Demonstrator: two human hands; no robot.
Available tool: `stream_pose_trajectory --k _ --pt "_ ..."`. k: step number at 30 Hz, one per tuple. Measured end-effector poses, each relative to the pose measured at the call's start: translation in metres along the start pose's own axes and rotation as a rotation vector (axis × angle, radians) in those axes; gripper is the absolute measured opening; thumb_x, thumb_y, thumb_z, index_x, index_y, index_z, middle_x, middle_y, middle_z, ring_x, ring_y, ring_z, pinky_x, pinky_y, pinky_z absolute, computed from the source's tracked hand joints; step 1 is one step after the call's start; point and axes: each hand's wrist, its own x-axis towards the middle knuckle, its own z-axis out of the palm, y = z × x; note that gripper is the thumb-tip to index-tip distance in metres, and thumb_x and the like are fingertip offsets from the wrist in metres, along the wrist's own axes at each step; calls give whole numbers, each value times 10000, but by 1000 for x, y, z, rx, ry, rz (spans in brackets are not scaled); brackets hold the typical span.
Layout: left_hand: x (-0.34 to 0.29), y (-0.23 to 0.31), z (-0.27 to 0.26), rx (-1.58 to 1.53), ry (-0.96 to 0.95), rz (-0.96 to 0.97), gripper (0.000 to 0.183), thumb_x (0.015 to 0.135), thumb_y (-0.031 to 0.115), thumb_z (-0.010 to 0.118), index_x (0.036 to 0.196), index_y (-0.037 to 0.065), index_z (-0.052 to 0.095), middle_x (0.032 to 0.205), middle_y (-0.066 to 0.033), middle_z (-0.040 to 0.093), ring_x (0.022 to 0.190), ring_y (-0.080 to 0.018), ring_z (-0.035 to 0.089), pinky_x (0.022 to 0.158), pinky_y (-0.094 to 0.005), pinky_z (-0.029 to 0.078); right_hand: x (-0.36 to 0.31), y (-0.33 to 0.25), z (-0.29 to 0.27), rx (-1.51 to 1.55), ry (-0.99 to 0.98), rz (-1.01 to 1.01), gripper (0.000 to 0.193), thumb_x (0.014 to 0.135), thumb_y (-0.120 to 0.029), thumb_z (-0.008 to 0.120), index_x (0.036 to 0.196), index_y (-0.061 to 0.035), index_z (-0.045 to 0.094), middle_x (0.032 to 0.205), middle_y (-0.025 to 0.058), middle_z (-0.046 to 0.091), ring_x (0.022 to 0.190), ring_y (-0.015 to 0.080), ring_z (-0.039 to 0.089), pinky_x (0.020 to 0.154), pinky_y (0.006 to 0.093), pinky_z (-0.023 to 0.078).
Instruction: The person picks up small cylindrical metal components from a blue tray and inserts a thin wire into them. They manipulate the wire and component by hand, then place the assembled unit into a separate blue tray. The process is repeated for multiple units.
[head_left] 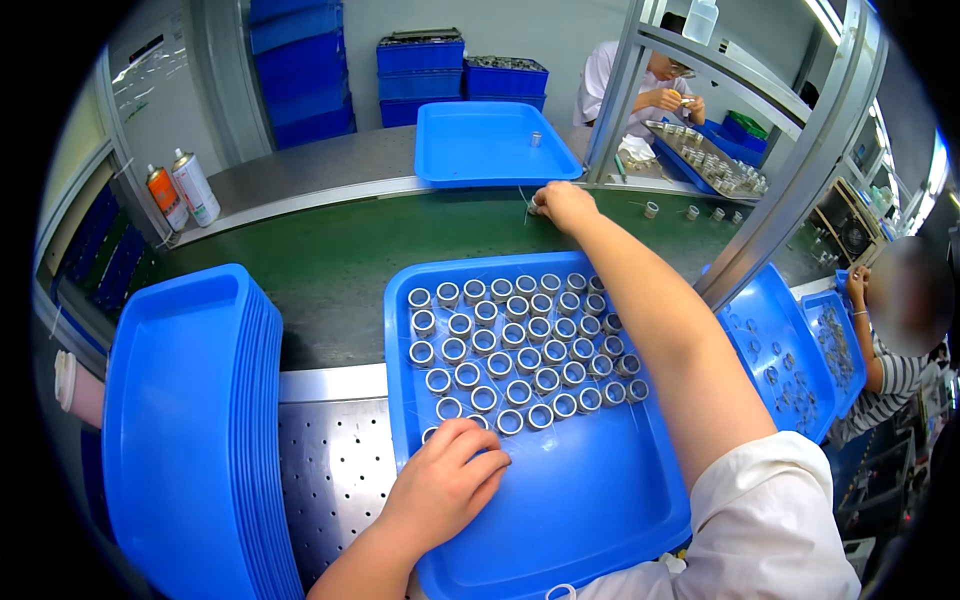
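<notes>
In front of me a blue tray [545,480] holds rows of small silvery ring-shaped coils [513,335] with thin wire ends. My right hand [566,206] reaches across the tray to the green conveyor belt. Its fingers pinch a single coil [533,206] whose fine wires stick out. My left hand [447,482] rests low over the tray's left side, fingers curled down by the last coils of the front row. The fingers partly cover those coils, and what is under the fingertips is hidden.
Stacked blue trays [180,400] stand at my left, near two spray cans [195,187]. Past the green belt [330,245] lies another blue tray [480,140] with one coil. More coils [652,210] sit along the belt. A metal post [750,240] rises at right; co-workers sit beyond.
</notes>
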Motion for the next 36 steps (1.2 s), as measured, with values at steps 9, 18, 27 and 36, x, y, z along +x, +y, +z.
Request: stream_pose_trajectory --k 9,18,27,36 --pt "2 4 -3 0 19 -17 182 638 -3 692 799 61 636 870 -46 590 869 -240 555 743 -331 478 -2 66 -7 199 63 81 202 696 -192 724 866 -85 706 865 123 660 826 280 627 762 364 487" --pt "4 3 -7 21 63 -24 180 627 -24 682 783 44 625 867 -68 589 871 -263 552 754 -348 470 -28 26 -29 547 80 -35 213 721 -163 725 894 -44 685 786 111 668 717 193 629 679 304 488" --pt "3 4 -3 10 110 -56 164 627 -50 666 758 36 617 853 -72 595 872 -276 551 764 -361 455 -282 -39 -148 604 -221 -321 184 729 -73 715 909 -85 680 1052 111 606 931 245 619 784 314 507" --pt "5 5 -3 1 110 -44 151 636 -43 660 758 33 615 853 -77 595 881 -276 552 780 -363 454 -338 -52 -153 434 -387 -190 141 755 -84 659 893 -62 670 1082 144 588 879 296 618 795 341 493"
